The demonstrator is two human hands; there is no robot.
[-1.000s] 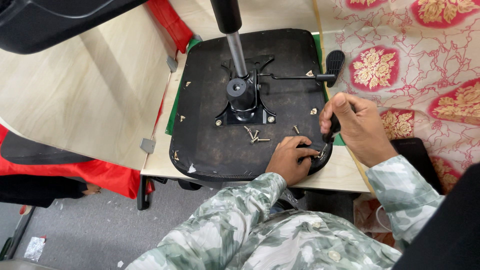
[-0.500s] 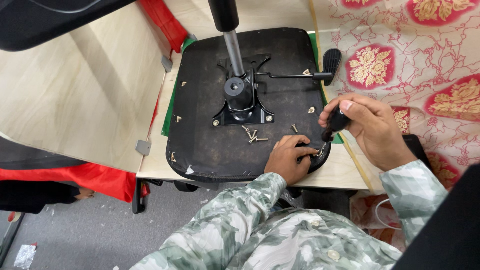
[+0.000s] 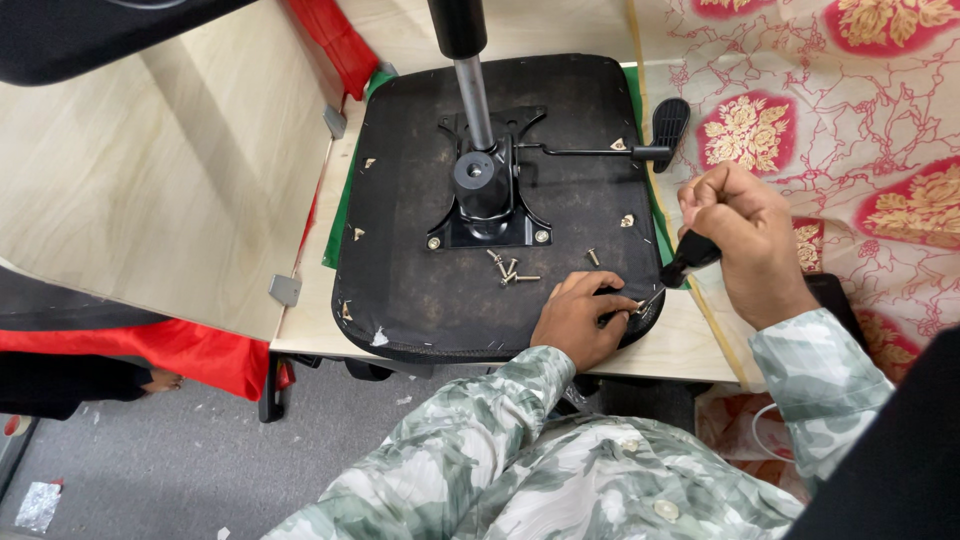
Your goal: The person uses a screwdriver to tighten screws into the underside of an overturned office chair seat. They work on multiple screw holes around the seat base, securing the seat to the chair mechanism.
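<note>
Gripping a screwdriver [image 3: 678, 268], right hand [image 3: 745, 235] meets left hand [image 3: 580, 318] pinching a screw [image 3: 638, 307].

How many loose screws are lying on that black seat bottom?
About 5 loose screws: roughly four clustered just below the metal bracket, one apart to their right. The cluster is hard to separate, and the left hand may hide more near the screwdriver.

We find open room on the left half of the seat base [image 3: 420, 290], bare of parts. The metal post [image 3: 470, 70] and its black bracket [image 3: 490, 205] block the middle, the lever [image 3: 610, 150] bars the far right side, and loose screws [image 3: 510, 270] lie just beside our left hand [image 3: 580, 320]. Our right hand [image 3: 745, 235], closed on the screwdriver [image 3: 685, 262], crowds the near right corner.
</note>
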